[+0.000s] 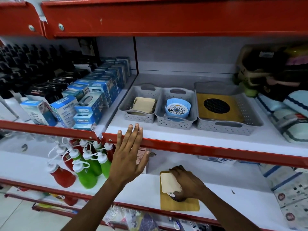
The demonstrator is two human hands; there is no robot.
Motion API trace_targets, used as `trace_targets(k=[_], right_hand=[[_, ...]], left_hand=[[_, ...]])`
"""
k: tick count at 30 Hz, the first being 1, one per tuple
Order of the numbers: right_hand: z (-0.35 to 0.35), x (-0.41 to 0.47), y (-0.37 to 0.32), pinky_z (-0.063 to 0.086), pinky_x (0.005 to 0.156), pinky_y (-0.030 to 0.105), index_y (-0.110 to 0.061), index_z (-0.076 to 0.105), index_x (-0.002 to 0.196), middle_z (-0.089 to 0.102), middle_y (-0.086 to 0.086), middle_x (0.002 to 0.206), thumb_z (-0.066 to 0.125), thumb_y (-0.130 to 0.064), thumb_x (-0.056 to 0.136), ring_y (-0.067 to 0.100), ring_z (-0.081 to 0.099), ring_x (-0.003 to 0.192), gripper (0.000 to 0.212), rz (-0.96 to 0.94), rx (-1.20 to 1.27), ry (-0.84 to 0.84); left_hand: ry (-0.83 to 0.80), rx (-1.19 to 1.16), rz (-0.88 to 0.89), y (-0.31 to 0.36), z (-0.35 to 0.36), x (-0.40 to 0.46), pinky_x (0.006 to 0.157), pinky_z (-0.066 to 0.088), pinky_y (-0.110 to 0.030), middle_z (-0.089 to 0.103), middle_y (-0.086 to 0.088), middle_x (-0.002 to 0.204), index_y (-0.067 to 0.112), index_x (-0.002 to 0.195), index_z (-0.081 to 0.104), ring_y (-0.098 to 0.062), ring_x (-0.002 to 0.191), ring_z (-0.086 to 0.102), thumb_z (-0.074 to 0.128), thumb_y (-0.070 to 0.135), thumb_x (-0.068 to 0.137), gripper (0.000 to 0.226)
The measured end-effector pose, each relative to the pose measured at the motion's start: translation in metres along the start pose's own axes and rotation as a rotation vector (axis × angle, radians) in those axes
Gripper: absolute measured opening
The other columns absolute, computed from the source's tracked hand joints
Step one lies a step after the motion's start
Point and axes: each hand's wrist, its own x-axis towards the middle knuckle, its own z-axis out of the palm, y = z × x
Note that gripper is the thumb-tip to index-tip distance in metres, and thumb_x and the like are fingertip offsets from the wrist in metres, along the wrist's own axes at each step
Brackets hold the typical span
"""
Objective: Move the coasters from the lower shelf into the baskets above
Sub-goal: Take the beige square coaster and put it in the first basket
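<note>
On the lower shelf (pixel 233 202), the right hand (pixel 186 182) pinches a pale square coaster (pixel 170 182) over a wooden mat (pixel 180 205). The left hand (pixel 129 155), fingers spread, rests on the red shelf edge (pixel 200 149) near three grey baskets (pixel 176 124).

the right hand (pixel 186 184) closes around a pale square coaster (pixel 170 182) above a yellow mat (pixel 180 204) on the lower shelf (pixel 233 202). the left hand (pixel 130 155) rests open, fingers spread, against the red shelf edge (pixel 216 150). three grey baskets (pixel 176 121) above hold coasters.
</note>
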Motion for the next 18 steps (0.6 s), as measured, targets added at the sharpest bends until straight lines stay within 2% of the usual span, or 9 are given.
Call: trace_targets(k=[2,4,5,7,10,13,16,18], right_hand=[[-0.014,-0.016,-0.005,0.05,0.101,0.032,-0.019,0.03,0.152,0.039,0.001,0.149,0.073,-0.06,0.069,0.02,0.044,0.132,0.102,-0.052,0.075,0.136],[-0.034,-0.036,-0.017,0.051,0.092,0.023,-0.018,0.038,0.147,0.042,-0.002,0.143,0.07,-0.059,0.07,0.016,0.046,0.126,0.092,-0.139,0.08,0.33],[-0.047,-0.047,-0.025,0.053,0.09,0.022,-0.017,0.042,0.143,0.043,-0.003,0.14,0.07,-0.058,0.07,0.016,0.047,0.123,0.088,-0.189,0.066,0.432],[-0.073,-0.065,-0.042,0.051,0.093,0.023,-0.011,0.047,0.138,0.047,0.0,0.136,0.072,-0.053,0.071,0.018,0.05,0.12,0.083,-0.277,0.044,0.602],[-0.113,-0.083,-0.062,0.036,0.108,0.021,-0.006,0.048,0.139,0.052,0.006,0.138,0.074,-0.044,0.073,0.022,0.05,0.124,0.081,-0.296,0.033,0.799],[-0.151,-0.083,-0.077,0.03,0.111,0.014,-0.007,0.044,0.142,0.046,0.003,0.141,0.076,-0.042,0.073,0.014,0.041,0.13,0.084,-0.238,0.119,0.902],[-0.172,-0.074,-0.083,0.034,0.108,0.014,-0.011,0.04,0.146,0.042,-0.001,0.143,0.074,-0.045,0.071,0.012,0.039,0.132,0.089,-0.153,0.213,0.922],[-0.179,-0.068,-0.082,0.038,0.107,0.019,-0.012,0.04,0.147,0.045,0.001,0.143,0.074,-0.046,0.071,0.014,0.04,0.132,0.09,-0.117,0.226,0.904]], left_hand=[[0.0,-0.006,0.002,0.0,-0.001,0.0,0.127,0.005,-0.049,0.019,-0.005,0.164,0.014,0.154,0.019,-0.02,0.154,0.011,0.035,0.051,0.095,0.072],[-0.002,-0.013,-0.002,0.0,-0.002,0.0,0.127,0.007,-0.049,0.02,-0.005,0.164,0.015,0.154,0.018,-0.019,0.154,0.011,0.034,0.05,0.096,0.071],[-0.003,-0.014,-0.005,-0.001,-0.002,0.0,0.126,0.009,-0.05,0.021,-0.004,0.164,0.015,0.154,0.018,-0.019,0.154,0.012,0.034,0.05,0.096,0.07],[-0.007,-0.014,-0.012,-0.001,-0.001,0.0,0.125,0.014,-0.052,0.024,-0.004,0.163,0.015,0.154,0.018,-0.019,0.154,0.013,0.035,0.049,0.096,0.07],[0.007,-0.025,-0.02,-0.001,0.001,0.0,0.124,0.018,-0.054,0.028,-0.005,0.162,0.015,0.153,0.022,-0.019,0.153,0.017,0.035,0.049,0.096,0.068],[0.024,-0.038,-0.022,-0.001,0.003,-0.001,0.123,0.019,-0.055,0.029,-0.005,0.161,0.016,0.153,0.022,-0.02,0.153,0.019,0.036,0.048,0.095,0.068],[0.035,-0.048,-0.023,0.0,0.003,0.0,0.122,0.02,-0.054,0.03,-0.005,0.161,0.017,0.153,0.022,-0.02,0.152,0.02,0.033,0.049,0.095,0.067],[0.041,-0.057,-0.023,0.001,0.002,0.0,0.123,0.019,-0.053,0.03,-0.004,0.161,0.016,0.153,0.024,-0.019,0.152,0.02,0.031,0.049,0.096,0.066]])
